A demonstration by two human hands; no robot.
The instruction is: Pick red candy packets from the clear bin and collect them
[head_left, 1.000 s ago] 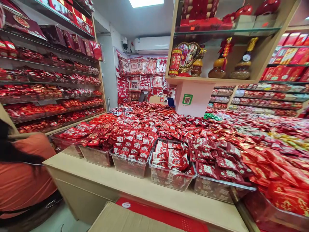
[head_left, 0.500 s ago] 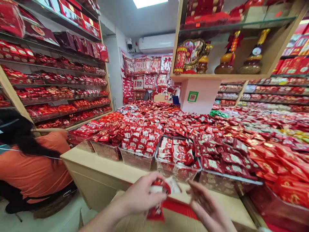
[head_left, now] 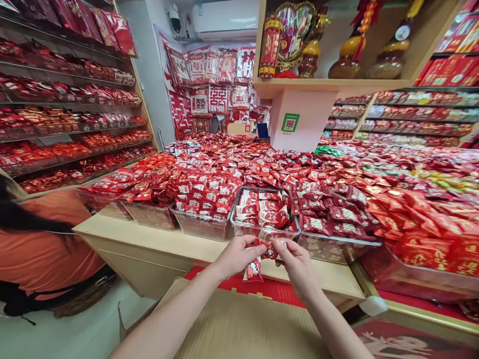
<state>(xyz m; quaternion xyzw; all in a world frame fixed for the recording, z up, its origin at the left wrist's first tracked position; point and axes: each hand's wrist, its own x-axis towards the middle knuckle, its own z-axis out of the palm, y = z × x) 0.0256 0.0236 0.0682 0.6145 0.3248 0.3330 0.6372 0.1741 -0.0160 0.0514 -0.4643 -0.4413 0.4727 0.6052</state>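
Note:
Small red-and-white candy packets (head_left: 253,270) hang from my left hand (head_left: 241,257), whose fingers are closed round them. My right hand (head_left: 293,254) pinches the right end of a packet held between both hands. Just beyond my fingers stands a clear plastic bin (head_left: 266,232), with matching red-and-white packets lined up in rows. A bin of dark red packets (head_left: 333,217) is to its right, and one of red packets with white labels (head_left: 205,194) to its left. Below my hands lie a red strip with gold marks (head_left: 279,292) and a brown cardboard surface (head_left: 239,324).
A person in an orange top (head_left: 45,234) sits low at the left beside the wooden counter (head_left: 142,249). Shelves of red packets (head_left: 67,119) line the left wall. A wooden display cabinet (head_left: 337,85) overhangs the bins. Bright red packets (head_left: 430,244) fill a bin at the right.
My right hand has come in from apart and now grips a packet with my left. Both hands have moved up towards the bins. The view has tilted downward.

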